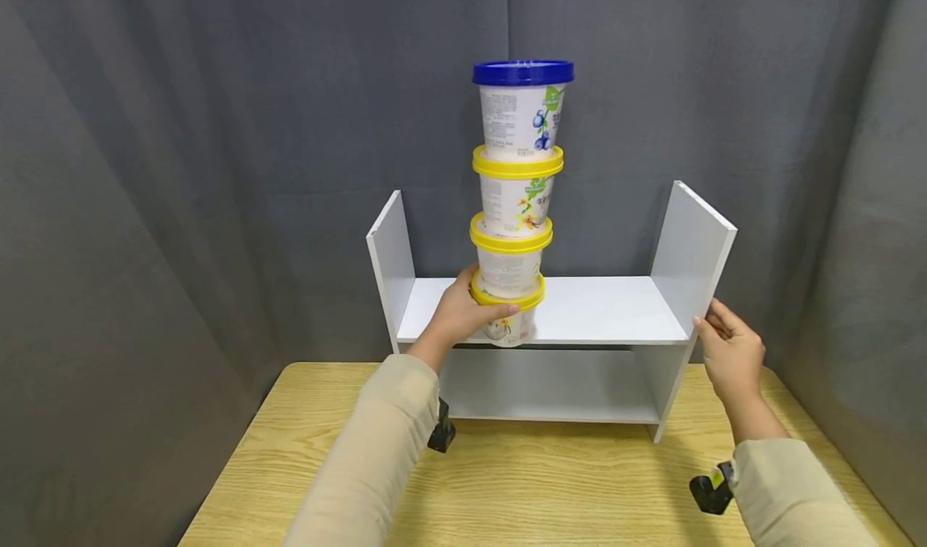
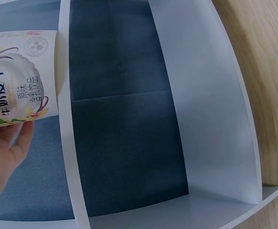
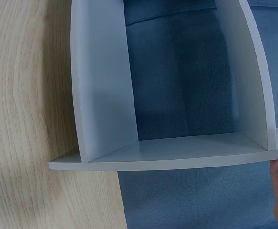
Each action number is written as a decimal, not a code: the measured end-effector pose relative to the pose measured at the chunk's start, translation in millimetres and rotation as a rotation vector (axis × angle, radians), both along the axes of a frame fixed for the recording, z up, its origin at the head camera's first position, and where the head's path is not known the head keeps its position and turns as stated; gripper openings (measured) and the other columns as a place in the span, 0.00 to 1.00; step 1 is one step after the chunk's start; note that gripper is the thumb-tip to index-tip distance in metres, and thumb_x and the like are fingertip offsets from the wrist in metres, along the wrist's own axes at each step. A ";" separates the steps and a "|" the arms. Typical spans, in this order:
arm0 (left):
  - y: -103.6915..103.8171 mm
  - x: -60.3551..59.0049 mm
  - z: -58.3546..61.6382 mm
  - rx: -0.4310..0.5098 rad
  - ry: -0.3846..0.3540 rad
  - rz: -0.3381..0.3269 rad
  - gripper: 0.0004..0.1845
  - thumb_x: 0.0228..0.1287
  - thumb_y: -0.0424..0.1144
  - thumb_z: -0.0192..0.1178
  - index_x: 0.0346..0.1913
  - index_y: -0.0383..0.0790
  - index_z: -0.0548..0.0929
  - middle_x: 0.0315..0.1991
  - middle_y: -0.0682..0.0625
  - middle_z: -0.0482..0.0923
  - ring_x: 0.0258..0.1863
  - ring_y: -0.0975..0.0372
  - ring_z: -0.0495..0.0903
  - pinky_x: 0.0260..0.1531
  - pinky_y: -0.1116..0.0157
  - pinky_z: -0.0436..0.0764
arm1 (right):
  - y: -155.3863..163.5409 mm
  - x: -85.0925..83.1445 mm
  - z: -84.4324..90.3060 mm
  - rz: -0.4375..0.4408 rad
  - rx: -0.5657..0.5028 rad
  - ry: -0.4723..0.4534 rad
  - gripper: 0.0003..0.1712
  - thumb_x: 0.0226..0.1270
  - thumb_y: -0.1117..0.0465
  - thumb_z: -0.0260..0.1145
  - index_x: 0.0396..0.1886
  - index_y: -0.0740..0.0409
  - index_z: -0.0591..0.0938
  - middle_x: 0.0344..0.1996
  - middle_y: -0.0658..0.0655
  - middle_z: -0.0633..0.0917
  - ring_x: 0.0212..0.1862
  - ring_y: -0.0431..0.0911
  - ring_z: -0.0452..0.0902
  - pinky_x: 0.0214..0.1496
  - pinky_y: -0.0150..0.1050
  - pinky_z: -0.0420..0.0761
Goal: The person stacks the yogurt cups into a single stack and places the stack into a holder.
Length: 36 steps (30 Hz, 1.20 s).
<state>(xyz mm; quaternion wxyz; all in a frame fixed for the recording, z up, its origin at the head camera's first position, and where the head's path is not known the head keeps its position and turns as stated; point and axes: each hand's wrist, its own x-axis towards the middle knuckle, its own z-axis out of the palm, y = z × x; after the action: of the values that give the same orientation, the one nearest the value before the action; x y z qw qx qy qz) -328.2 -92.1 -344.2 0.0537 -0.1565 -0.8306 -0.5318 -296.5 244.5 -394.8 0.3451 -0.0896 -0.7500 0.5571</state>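
Note:
My left hand [image 1: 463,315] grips the lowest tub [image 1: 507,327] of an upright stack of paper tubs, thumb across its front just under the yellow lid. Above it stand two more yellow-lidded tubs [image 1: 512,201] and, on top, a blue-lidded tub [image 1: 520,121] with blueberries printed on it. The stack is at the front edge of the upper board of a white two-tier shelf [image 1: 601,306]; whether its base touches the board I cannot tell. In the left wrist view, the lowest tub [image 2: 22,78] shows its printed label. My right hand [image 1: 731,354] holds the shelf's right side panel at its front edge.
The shelf stands on a light wood-grain table [image 1: 521,483]. Its side panels [image 1: 691,249] rise above the upper board at both ends, and a lower board [image 1: 550,386] lies beneath. Grey curtains [image 1: 290,129] hang behind and at the sides. Black devices [image 1: 712,491] are strapped to both wrists.

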 end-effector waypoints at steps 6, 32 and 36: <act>4.3 -3.9 -0.7 0.009 0.012 -0.018 0.43 0.45 0.47 0.72 0.64 0.48 0.60 0.53 0.52 0.72 0.51 0.57 0.74 0.51 0.58 0.75 | 1.3 1.6 -0.1 -0.006 -0.008 0.009 0.22 0.61 0.68 0.61 0.57 0.63 0.75 0.23 0.24 0.72 0.31 0.18 0.69 0.37 0.11 0.71; 17.2 -16.7 1.2 0.053 -0.014 0.042 0.46 0.44 0.49 0.72 0.65 0.49 0.57 0.56 0.50 0.71 0.55 0.56 0.72 0.56 0.56 0.72 | 0.5 1.9 0.5 -0.031 0.039 0.037 0.21 0.61 0.68 0.62 0.56 0.63 0.76 0.26 0.26 0.74 0.31 0.18 0.69 0.36 0.11 0.71; 17.9 -14.9 2.1 0.041 -0.048 0.052 0.53 0.45 0.51 0.71 0.69 0.45 0.49 0.60 0.48 0.68 0.59 0.53 0.68 0.60 0.54 0.68 | 0.3 4.1 0.5 -0.037 0.041 0.026 0.20 0.61 0.66 0.61 0.55 0.65 0.76 0.25 0.26 0.73 0.30 0.18 0.68 0.35 0.11 0.70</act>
<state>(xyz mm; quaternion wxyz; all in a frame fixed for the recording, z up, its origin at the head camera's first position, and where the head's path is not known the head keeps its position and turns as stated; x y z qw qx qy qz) -343.2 -74.2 -342.1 0.0506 -0.1207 -0.8242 -0.5509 -292.4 244.8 -394.4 0.3666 -0.0892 -0.7550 0.5364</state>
